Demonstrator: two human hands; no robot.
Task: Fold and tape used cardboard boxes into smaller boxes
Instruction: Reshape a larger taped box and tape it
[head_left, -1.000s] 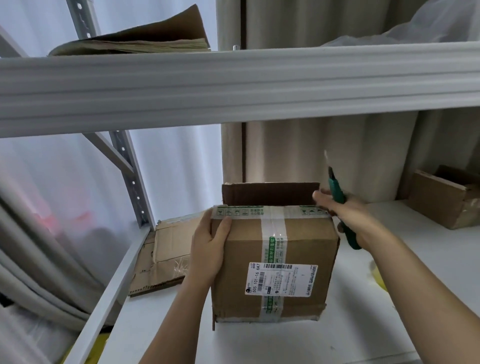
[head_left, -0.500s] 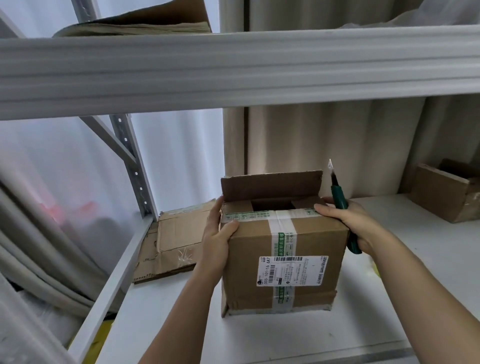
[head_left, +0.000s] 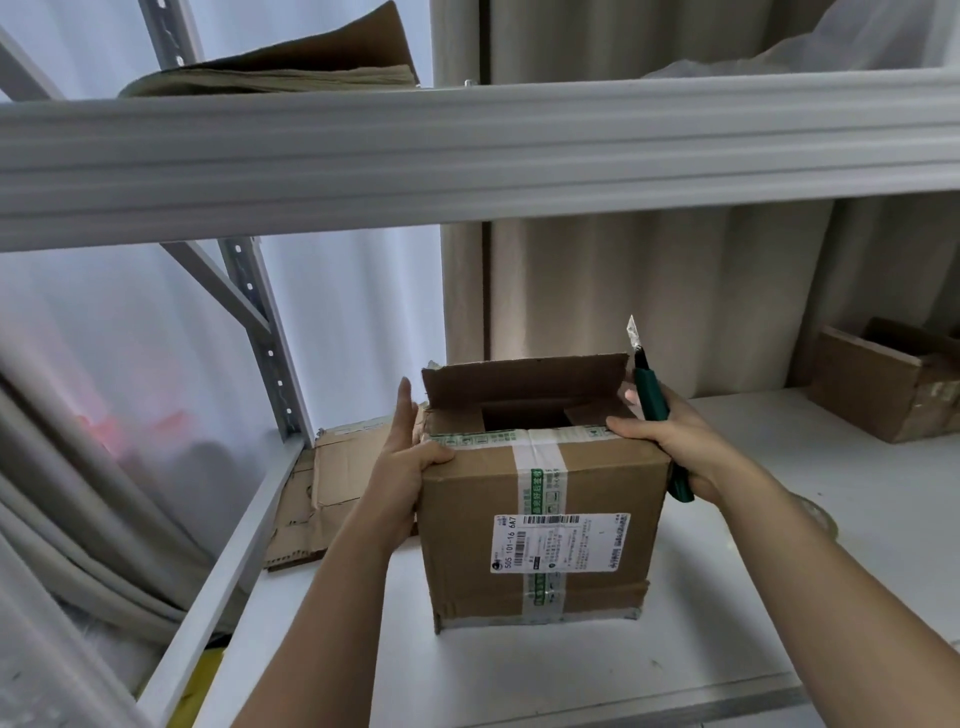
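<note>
So the cardboard box (head_left: 540, 519) sat upright on the white shelf (head_left: 779, 597), roughly in the middle of it, label side facing the camera. Its back flap (head_left: 524, 379) stood up, and the two side flaps were folded in, leaving a dark gap in the top.

The left hand (head_left: 405, 467) was on the box's left side, thumb hooked over the top front corner and the other fingers straight up along the side wall. The right hand (head_left: 670, 441) gripped a green utility knife (head_left: 657, 410) against the palm, blade out and pointing up, just beside the back flap's right edge. Its thumb lay on the box's top right corner at the same time, so that hand was clenched around the knife while steadying the box.

Room-wise: a flattened cardboard sheet (head_left: 332, 488) lay on the shelf left of the box, running out to the shelf's left edge near the upright post (head_left: 265, 343). There was bare shelf in front of the box and to its right, with a second small open box (head_left: 888, 384) well apart at the back right. The upper shelf beam (head_left: 467, 156) crossed overhead, well clear of the knife tip, with a stack of flat cardboard (head_left: 280, 73) on top.
</note>
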